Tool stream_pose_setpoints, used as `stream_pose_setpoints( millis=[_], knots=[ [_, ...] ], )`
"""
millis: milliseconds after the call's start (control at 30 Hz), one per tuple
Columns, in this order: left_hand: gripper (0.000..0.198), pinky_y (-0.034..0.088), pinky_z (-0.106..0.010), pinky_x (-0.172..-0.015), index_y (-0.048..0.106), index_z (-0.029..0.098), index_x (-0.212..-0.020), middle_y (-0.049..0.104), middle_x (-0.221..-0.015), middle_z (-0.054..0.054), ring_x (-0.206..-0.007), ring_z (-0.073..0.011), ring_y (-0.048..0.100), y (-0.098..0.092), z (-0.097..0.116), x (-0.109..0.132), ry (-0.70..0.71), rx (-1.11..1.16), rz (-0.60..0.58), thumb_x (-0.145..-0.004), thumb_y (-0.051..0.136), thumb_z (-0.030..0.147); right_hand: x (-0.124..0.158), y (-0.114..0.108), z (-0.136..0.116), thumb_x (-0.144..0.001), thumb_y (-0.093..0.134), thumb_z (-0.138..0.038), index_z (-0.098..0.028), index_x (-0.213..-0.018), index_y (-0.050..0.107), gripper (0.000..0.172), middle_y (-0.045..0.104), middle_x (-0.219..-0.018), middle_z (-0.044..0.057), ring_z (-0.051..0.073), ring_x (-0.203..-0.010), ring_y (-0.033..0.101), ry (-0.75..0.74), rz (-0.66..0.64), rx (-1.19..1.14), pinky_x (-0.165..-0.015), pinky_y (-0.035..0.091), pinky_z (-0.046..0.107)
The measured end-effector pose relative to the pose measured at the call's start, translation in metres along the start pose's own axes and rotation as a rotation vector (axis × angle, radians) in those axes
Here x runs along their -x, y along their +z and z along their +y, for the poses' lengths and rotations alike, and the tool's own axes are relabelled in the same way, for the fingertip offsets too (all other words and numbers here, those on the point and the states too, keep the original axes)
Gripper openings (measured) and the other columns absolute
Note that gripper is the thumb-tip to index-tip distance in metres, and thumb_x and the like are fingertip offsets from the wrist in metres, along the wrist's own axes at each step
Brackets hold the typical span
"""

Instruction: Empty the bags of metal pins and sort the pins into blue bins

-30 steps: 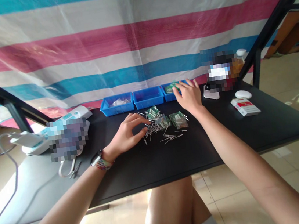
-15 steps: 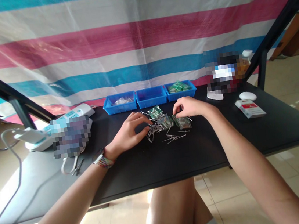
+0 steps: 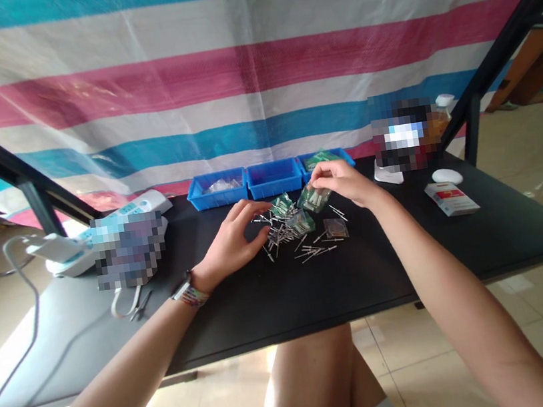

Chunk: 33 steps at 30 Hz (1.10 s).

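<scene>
Between finger and thumb, my right hand (image 3: 342,182) pinches a small green-and-clear packet (image 3: 314,198), held just in front of the blue trays. My left hand (image 3: 236,239) rests at the left side of a pile of metal rivets (image 3: 282,233), its thumb and fingers apart around the pile's edge. Among the rivets lie a green packet (image 3: 282,206) and a clear greenish packet (image 3: 303,222). A brownish packet (image 3: 336,228) lies to the right, near several loose rivets (image 3: 312,250).
Three blue trays line the back: the left one (image 3: 219,198) holds clear packets, the middle one (image 3: 275,179) nothing visible, the right one (image 3: 349,159) green packets. A power strip (image 3: 150,203) is at left; a red-white box (image 3: 451,198), white mouse (image 3: 447,177) and bottle (image 3: 444,110) are at right.
My right hand has lifted a green packet from the pile's right side and moved up toward the right tray, uncovering the brownish packet. My left hand has barely moved.
</scene>
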<state>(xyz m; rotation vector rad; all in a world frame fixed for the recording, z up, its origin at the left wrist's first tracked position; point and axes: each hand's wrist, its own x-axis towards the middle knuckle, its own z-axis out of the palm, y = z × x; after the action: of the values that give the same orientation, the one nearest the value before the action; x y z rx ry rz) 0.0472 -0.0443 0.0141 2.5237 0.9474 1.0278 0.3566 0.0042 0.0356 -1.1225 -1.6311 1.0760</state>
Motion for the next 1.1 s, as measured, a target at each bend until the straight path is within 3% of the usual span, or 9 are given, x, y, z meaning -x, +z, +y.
stream_pose_setpoints(
  millis=[100,233,400,500,600,700,800,933,1100],
  knots=[
    [0.051,0.051,-0.047,-0.116,0.057,0.025,-0.151,0.064,-0.143,-0.013,-0.132,-0.0293,0.062,0.001,0.003,-0.001,0.083,-0.098,0.072,-0.102,0.068,0.03,0.002,0.019,-0.004,-0.08,0.085,-0.028,-0.018,-0.084,0.069,0.019,0.078,-0.092,0.005,0.017,-0.077,0.072,0.038,0.053,-0.219,-0.068,0.061,0.03],
    [0.052,0.048,-0.055,-0.117,0.062,0.029,-0.149,0.062,-0.151,-0.013,-0.137,-0.0335,0.058,-0.001,0.007,-0.002,0.15,-0.211,0.108,-0.1,0.075,0.036,0.01,0.052,-0.008,-0.077,0.091,-0.031,-0.018,-0.088,0.071,0.027,0.079,-0.092,0.004,0.017,-0.083,0.076,0.133,-0.038,-0.459,-0.076,0.067,0.031],
    [0.02,0.054,-0.044,-0.103,0.077,0.024,-0.118,0.078,-0.117,-0.009,-0.112,-0.027,0.069,-0.003,0.008,-0.001,0.06,-0.095,0.158,-0.104,0.067,0.035,0.018,0.078,-0.005,-0.088,0.083,-0.037,-0.018,-0.093,0.068,0.025,0.079,-0.094,0.007,0.02,-0.081,0.08,0.165,-0.191,-0.535,-0.083,0.07,0.039],
    [0.025,0.056,-0.035,-0.083,0.077,0.02,-0.105,0.076,-0.094,-0.005,-0.087,-0.0216,0.069,-0.001,0.008,-0.002,-0.168,0.1,0.263,-0.102,0.07,0.043,0.021,0.08,-0.004,-0.097,0.068,-0.032,-0.021,-0.113,0.07,0.02,0.078,-0.111,0.01,0.021,-0.084,0.079,-0.051,-0.055,-0.277,-0.081,0.071,0.041],
    [0.041,0.054,-0.03,-0.072,0.073,0.019,-0.124,0.07,-0.08,0.0,-0.075,-0.0186,0.068,0.0,0.007,-0.005,-0.334,0.414,0.266,-0.096,0.078,0.048,0.027,0.078,-0.007,-0.095,0.067,-0.017,-0.03,-0.143,0.066,0.05,0.066,-0.146,0.012,0.027,-0.117,0.074,-0.46,0.103,0.212,-0.102,0.066,0.046],
    [0.063,0.055,-0.029,-0.07,0.063,0.02,-0.141,0.068,-0.075,0.002,-0.072,-0.0182,0.069,0.0,0.005,-0.008,-0.384,0.63,0.222,-0.089,0.085,0.049,0.031,0.077,-0.012,-0.098,0.062,-0.009,-0.035,-0.15,0.063,0.059,0.054,-0.164,0.008,0.031,-0.15,0.054,-0.761,0.032,0.536,-0.124,0.049,0.055],
    [0.061,0.058,-0.029,-0.072,0.064,0.019,-0.137,0.069,-0.075,0.001,-0.073,-0.0186,0.071,-0.002,0.006,-0.008,-0.405,0.684,0.158,-0.089,0.085,0.05,0.031,0.08,-0.012,-0.102,0.059,-0.011,-0.03,-0.141,0.07,0.044,0.065,-0.154,0.009,0.031,-0.151,0.053,-0.863,-0.024,0.583,-0.127,0.045,0.058],
    [0.049,0.061,-0.038,-0.086,0.064,0.017,-0.133,0.075,-0.083,-0.005,-0.083,-0.0231,0.074,-0.002,0.007,-0.003,-0.32,0.633,0.139,-0.103,0.065,0.057,0.029,0.089,-0.006,-0.107,0.062,-0.029,-0.026,-0.121,0.079,0.022,0.081,-0.123,0.008,0.029,-0.125,0.071,-0.707,-0.007,0.388,-0.113,0.055,0.049],
    [0.043,0.06,-0.042,-0.097,0.064,0.023,-0.143,0.074,-0.116,-0.011,-0.101,-0.024,0.072,-0.004,0.004,0.0,-0.066,0.167,0.265,-0.103,0.067,0.039,0.022,0.095,0.001,-0.097,0.073,-0.053,-0.022,-0.105,0.082,0.033,0.084,-0.105,0.007,0.027,-0.099,0.078,-0.242,0.018,-0.064,-0.092,0.063,0.039]
  ],
)
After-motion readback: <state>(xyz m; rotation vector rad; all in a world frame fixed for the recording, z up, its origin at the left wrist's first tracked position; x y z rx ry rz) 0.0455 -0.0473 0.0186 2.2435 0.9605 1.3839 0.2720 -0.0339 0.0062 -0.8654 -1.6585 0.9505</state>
